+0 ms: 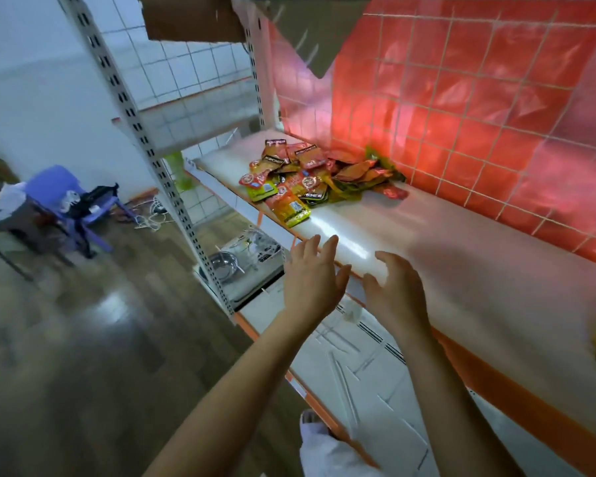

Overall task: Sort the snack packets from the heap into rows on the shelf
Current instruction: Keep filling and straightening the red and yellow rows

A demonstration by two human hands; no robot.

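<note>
Two empty hands, left hand [312, 275] and right hand [394, 290], hover loose-fingered at the shelf [444, 249] edge, aimed at the heap [319, 175] piled further along, presumably leaving bare shelf for rows.

Heap of snack packets [320, 175] on shelf [461, 256], against grid back [461, 98].

Both bare forearms reach forward from the lower edge, side by side. The left grip [312, 273] shows its back, fingers straight and slightly spread, thumb out toward the right. The right grip [394, 290], just beside it but not touching, has loosely curled fingers and holds nothing.
</note>
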